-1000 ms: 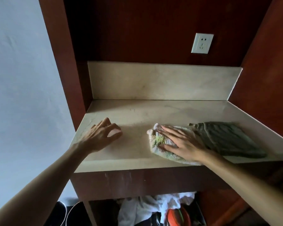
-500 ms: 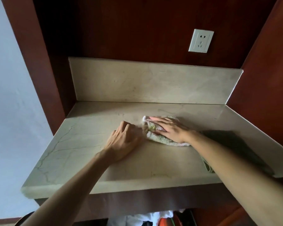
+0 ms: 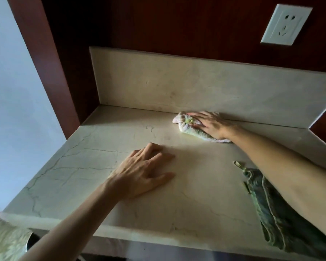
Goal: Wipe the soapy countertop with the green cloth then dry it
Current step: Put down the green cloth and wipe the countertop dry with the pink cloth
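Observation:
A pale green and pink cloth [image 3: 188,129] lies bunched on the beige stone countertop [image 3: 83,166], close to the backsplash. My right hand [image 3: 211,125] presses flat on top of that cloth, fingers pointing left. My left hand [image 3: 141,174] rests palm down on the bare counter nearer the front, fingers spread, holding nothing. A darker green folded towel [image 3: 277,213] lies at the front right of the counter, partly hidden under my right forearm.
A stone backsplash [image 3: 177,87] rises along the back and a dark red wooden panel [image 3: 51,72] closes the left side. A white wall socket [image 3: 285,25] sits above the backsplash at right. The counter's front edge [image 3: 120,240] runs below my arms.
My right hand has slid the cloth away from the front edge to the back of the counter by the backsplash. My left hand has stayed flat on the counter, fingers now spread. The camera has moved closer.

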